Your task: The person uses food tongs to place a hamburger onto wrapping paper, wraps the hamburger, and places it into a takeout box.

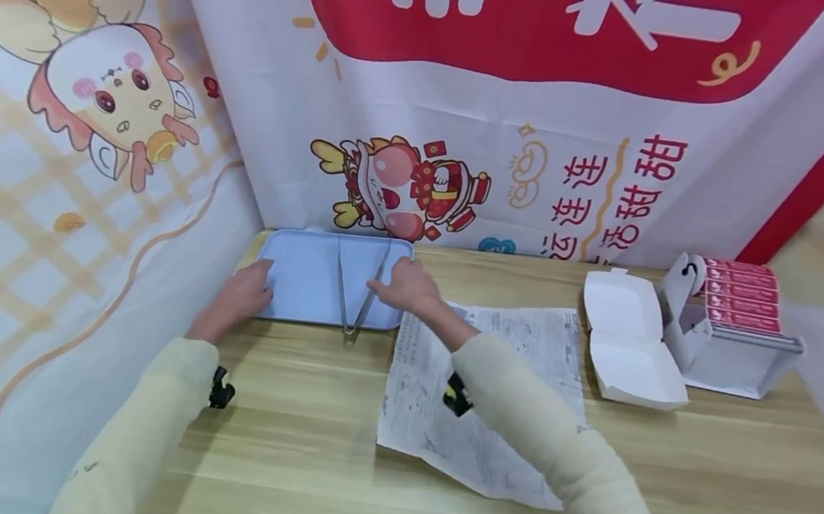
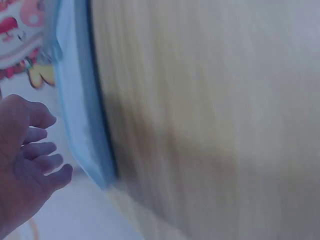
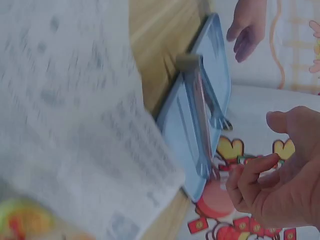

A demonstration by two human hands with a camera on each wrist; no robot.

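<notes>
A light blue rectangular tray (image 1: 304, 275) lies at the back left of the table, against the printed cloth. Metal tongs (image 3: 201, 107) rest on it with their arms spread; the joined end sticks out past the tray's near edge. Beside the tray's left end is my left hand (image 1: 246, 290), its fingers loosely bent and apart from the rim in the left wrist view (image 2: 27, 155). My right hand (image 1: 409, 286) hovers around the tray's right end, close to the tongs. Its fingers (image 3: 245, 182) are loosely curled, with nothing between them.
A printed paper sheet (image 1: 411, 408) lies under my right forearm. Further right stand an opened white box (image 1: 636, 348) and a dispenser (image 1: 733, 362) with a roll of red labels (image 1: 743, 296). Printed cloths rise behind and to the left of the wooden table (image 1: 272, 443).
</notes>
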